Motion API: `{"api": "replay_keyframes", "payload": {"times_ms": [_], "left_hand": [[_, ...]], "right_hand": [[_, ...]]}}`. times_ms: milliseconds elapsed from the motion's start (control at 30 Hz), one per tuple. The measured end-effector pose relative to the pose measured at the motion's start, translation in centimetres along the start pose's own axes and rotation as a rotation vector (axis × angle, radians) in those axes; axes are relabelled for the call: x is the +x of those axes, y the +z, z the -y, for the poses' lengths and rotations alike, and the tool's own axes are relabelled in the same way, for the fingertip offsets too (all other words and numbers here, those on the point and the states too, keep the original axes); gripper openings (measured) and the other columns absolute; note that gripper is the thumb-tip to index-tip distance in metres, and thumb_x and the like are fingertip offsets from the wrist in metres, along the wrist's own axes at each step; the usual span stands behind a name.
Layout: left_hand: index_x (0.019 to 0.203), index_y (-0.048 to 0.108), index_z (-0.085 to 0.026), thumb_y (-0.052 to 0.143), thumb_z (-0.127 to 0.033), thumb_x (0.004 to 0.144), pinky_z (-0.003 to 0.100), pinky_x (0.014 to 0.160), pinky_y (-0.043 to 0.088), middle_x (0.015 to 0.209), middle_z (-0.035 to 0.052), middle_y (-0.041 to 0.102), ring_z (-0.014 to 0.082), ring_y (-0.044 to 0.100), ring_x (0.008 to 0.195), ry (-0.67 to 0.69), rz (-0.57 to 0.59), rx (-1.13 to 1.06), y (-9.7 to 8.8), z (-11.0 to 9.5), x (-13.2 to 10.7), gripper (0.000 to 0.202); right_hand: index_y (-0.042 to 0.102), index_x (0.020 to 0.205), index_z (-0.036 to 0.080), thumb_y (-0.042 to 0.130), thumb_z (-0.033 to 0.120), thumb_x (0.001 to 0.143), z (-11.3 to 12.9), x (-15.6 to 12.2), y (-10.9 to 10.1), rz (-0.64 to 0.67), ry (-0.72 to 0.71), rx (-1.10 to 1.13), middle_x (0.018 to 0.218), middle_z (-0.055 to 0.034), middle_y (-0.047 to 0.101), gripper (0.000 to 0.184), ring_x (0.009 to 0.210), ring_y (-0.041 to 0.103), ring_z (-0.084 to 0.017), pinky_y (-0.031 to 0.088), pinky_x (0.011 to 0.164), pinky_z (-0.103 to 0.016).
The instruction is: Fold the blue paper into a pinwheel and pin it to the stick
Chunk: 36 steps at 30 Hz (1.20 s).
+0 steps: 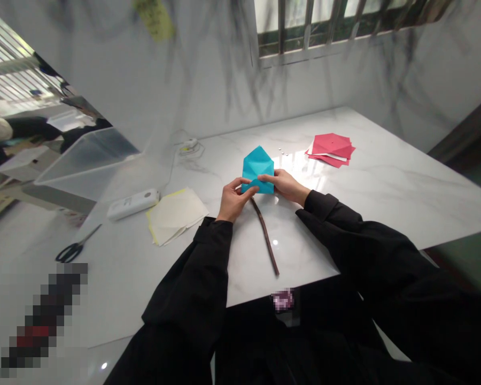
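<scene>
A folded turquoise paper (257, 167) with a pointed top lies on the white marble table (385, 187). My left hand (233, 201) pinches its lower left corner with curled fingers. My right hand (285, 185) presses its lower right edge, fingers closed on the paper. A thin dark stick (265, 235) lies on the table just below the paper, running toward me between my two black sleeves.
A stack of red paper sheets (332, 148) lies at the right back. Cream and yellow sheets (175, 215) lie at the left, with a white oblong device (132, 203) and black scissors (75, 247) beyond. A clear plastic box (88, 160) stands far left.
</scene>
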<state>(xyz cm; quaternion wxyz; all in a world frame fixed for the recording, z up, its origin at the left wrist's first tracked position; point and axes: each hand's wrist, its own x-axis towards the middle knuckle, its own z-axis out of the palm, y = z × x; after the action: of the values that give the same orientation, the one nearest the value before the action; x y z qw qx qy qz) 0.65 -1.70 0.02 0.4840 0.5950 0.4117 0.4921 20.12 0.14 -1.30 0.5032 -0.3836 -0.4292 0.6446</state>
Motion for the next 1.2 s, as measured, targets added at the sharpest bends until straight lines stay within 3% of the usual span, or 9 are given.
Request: {"api": "replay_keyframes", "payload": {"times_ms": [133, 233, 300, 400, 500, 667, 800, 900, 1200], "left_hand": [[0.087, 0.069, -0.018, 0.097, -0.049, 0.065, 0.028, 0.069, 0.056, 0.083, -0.0002, 0.07, 0.0133, 0.062, 0.069, 0.034, -0.034, 0.037, -0.2, 0.4, 0.2, 0.047], [0.097, 0.07, -0.018, 0.096, -0.047, 0.067, 0.028, 0.073, 0.059, 0.093, 0.002, 0.075, 0.0158, 0.069, 0.077, 0.05, -0.019, 0.054, -0.3, 0.4, 0.2, 0.049], [0.123, 0.068, -0.021, 0.097, -0.043, 0.067, 0.03, 0.077, 0.061, 0.102, 0.0047, 0.078, 0.0189, 0.074, 0.083, 0.045, -0.014, 0.025, -0.3, 0.4, 0.0, 0.067], [0.162, 0.041, -0.026, 0.1, -0.04, 0.065, 0.034, 0.082, 0.063, 0.106, 0.0074, 0.081, 0.0219, 0.077, 0.085, 0.007, -0.033, -0.056, -0.3, 0.4, -0.3, 0.114], [0.171, 0.024, -0.024, 0.102, -0.041, 0.064, 0.036, 0.084, 0.063, 0.1, 0.0064, 0.082, 0.0216, 0.077, 0.081, -0.047, -0.065, -0.121, -0.4, 0.6, -0.3, 0.133], [0.159, 0.045, -0.017, 0.102, -0.045, 0.062, 0.036, 0.084, 0.062, 0.099, 0.0085, 0.083, 0.0222, 0.077, 0.08, -0.104, -0.087, -0.16, -0.6, 0.8, -0.4, 0.116], [0.125, 0.069, -0.015, 0.102, -0.047, 0.062, 0.033, 0.082, 0.061, 0.1, 0.0092, 0.082, 0.0218, 0.076, 0.084, -0.094, -0.086, -0.138, -0.6, 0.7, -0.5, 0.078], [0.109, 0.076, -0.015, 0.098, -0.05, 0.067, 0.032, 0.082, 0.06, 0.099, 0.0075, 0.082, 0.0215, 0.074, 0.086, -0.103, -0.059, -0.14, -0.8, 0.6, -0.6, 0.059], [0.099, 0.083, -0.014, 0.095, -0.057, 0.069, 0.034, 0.086, 0.058, 0.097, 0.0083, 0.084, 0.0228, 0.074, 0.085, -0.136, -0.086, -0.106, -1.5, 1.1, -0.5, 0.054]], "right_hand": [[0.076, 0.088, 0.015, 0.09, 0.038, 0.079, 0.0, -0.1, 0.0, 0.013, -0.02, -0.131, 0.077, -0.002, 0.076, 0.028, 0.065, 0.064, -0.013, 0.052, 0.061, -0.024], [0.073, 0.084, 0.014, 0.091, 0.044, 0.076, 0.0, -0.2, 0.1, 0.017, -0.04, -0.199, 0.07, -0.0004, 0.07, 0.035, 0.061, 0.057, -0.012, 0.045, 0.057, -0.024], [0.074, 0.085, 0.014, 0.091, 0.046, 0.074, 0.0, -0.2, 0.2, 0.014, -0.036, -0.211, 0.071, -0.0014, 0.07, 0.038, 0.062, 0.057, -0.012, 0.044, 0.058, -0.025], [0.074, 0.085, 0.013, 0.091, 0.051, 0.072, 0.0, -0.3, 0.4, 0.014, -0.026, -0.224, 0.072, -0.0021, 0.069, 0.043, 0.062, 0.055, -0.012, 0.042, 0.059, -0.026], [0.073, 0.083, 0.014, 0.089, 0.06, 0.072, 0.0, -0.5, 0.7, 0.018, -0.028, -0.234, 0.07, -0.0022, 0.068, 0.05, 0.061, 0.054, -0.012, 0.041, 0.059, -0.027], [0.076, 0.086, 0.014, 0.088, 0.065, 0.073, 0.2, -1.0, 1.0, 0.065, -0.035, -0.293, 0.073, -0.0041, 0.07, 0.054, 0.063, 0.056, -0.014, 0.043, 0.062, -0.029], [0.08, 0.093, 0.013, 0.091, 0.06, 0.072, -0.2, -0.9, 0.9, 0.112, -0.054, -0.325, 0.087, -0.0083, 0.078, 0.052, 0.071, 0.064, -0.017, 0.048, 0.069, -0.031], [0.081, 0.094, 0.013, 0.091, 0.058, 0.072, -0.5, -0.6, 0.8, 0.122, -0.038, -0.299, 0.093, -0.01, 0.08, 0.051, 0.077, 0.068, -0.019, 0.052, 0.077, -0.034], [0.079, 0.088, 0.014, 0.089, 0.06, 0.071, -0.7, -0.3, 0.7, 0.148, -0.036, -0.351, 0.087, -0.0074, 0.079, 0.05, 0.073, 0.065, -0.019, 0.05, 0.075, -0.034]]}}
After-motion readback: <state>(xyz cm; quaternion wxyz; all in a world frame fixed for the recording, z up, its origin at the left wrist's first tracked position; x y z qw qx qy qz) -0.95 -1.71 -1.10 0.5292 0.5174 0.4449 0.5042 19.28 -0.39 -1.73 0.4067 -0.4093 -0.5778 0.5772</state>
